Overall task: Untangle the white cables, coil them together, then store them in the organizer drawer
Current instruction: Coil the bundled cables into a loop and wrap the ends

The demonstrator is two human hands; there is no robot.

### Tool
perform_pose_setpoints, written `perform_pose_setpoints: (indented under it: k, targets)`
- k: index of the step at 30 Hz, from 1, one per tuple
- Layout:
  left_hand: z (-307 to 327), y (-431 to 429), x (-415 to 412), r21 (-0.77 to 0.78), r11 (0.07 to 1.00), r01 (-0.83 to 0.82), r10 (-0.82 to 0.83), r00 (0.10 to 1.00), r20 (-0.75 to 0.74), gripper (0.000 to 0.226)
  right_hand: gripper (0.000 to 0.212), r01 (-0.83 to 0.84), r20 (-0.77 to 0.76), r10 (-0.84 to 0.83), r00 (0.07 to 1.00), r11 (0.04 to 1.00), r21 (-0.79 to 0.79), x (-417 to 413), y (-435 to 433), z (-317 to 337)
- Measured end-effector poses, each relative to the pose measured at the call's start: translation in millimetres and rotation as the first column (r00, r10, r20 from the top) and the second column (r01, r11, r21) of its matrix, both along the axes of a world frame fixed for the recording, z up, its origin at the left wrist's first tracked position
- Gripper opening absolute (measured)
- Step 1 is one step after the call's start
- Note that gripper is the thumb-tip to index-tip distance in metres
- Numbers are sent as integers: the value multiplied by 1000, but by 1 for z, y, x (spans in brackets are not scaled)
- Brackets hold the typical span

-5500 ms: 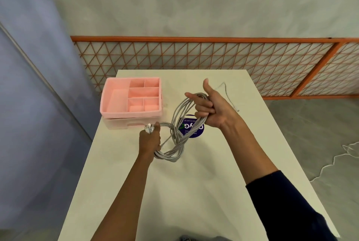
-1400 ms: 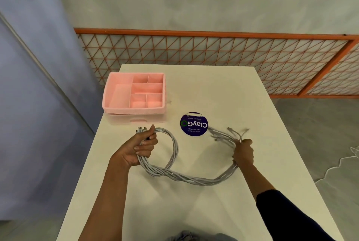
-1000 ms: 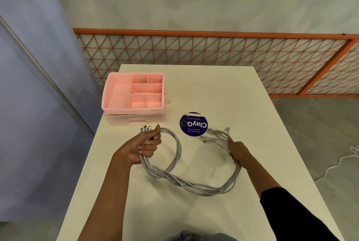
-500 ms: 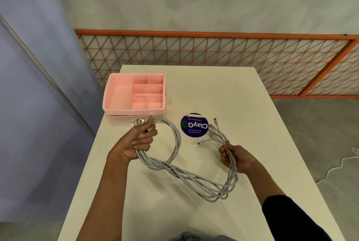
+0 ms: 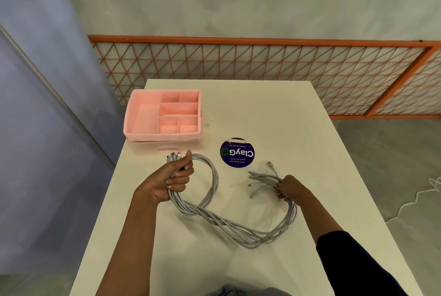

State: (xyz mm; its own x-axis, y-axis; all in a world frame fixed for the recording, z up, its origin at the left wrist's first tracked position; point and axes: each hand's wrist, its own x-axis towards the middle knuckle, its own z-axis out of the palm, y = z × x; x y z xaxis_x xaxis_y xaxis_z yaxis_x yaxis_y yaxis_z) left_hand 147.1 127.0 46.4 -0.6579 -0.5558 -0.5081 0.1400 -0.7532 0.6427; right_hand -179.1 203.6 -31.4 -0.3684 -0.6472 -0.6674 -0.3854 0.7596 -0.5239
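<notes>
A bundle of several white cables (image 5: 229,223) lies twisted across the white table (image 5: 298,128) in a figure-eight. My left hand (image 5: 170,182) grips one end of the bundle, with the metal plugs sticking out above my thumb. On the right, my right hand (image 5: 290,190) holds the other end, and loose plug tips fan out to its left. The pink organizer (image 5: 133,114) stands at the table's far left, its top tray split into several empty compartments. A drawer front shows under the tray.
A round purple "ClayGo" sticker (image 5: 237,152) lies flat on the table between the organizer and my right hand. An orange lattice fence (image 5: 262,61) runs behind the table. A blue curtain hangs at the left; grey floor lies to the right.
My right hand has shifted outward to the right, stretching the bundle flatter on the table. The left hand keeps its grip and has barely moved.
</notes>
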Motion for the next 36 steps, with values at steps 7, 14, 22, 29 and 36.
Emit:
perform_pose_setpoints:
  k: [7,14,22,29,36]
  targets:
    - [4,3,1,-24,999,-27,30,994,101,37,17,180,7,-181,983,970,-163,21,-1,-4]
    - [5,2,-2,-18,999,-40,42,996,78,37,37,-154,-376,78,923,972,-177,33,7,-9]
    - [6,-2,-2,-32,999,-24,25,999,39,45,45,124,130,-99,987,971,-205,32,-15,13]
    - [10,-4,-6,-4,994,-105,105,994,-25,42,65,160,543,-166,823,985,58,23,-22,42]
    - [5,-2,-21,-133,975,-179,195,973,125,37,56,-234,-80,220,972,925,-300,42,-22,38]
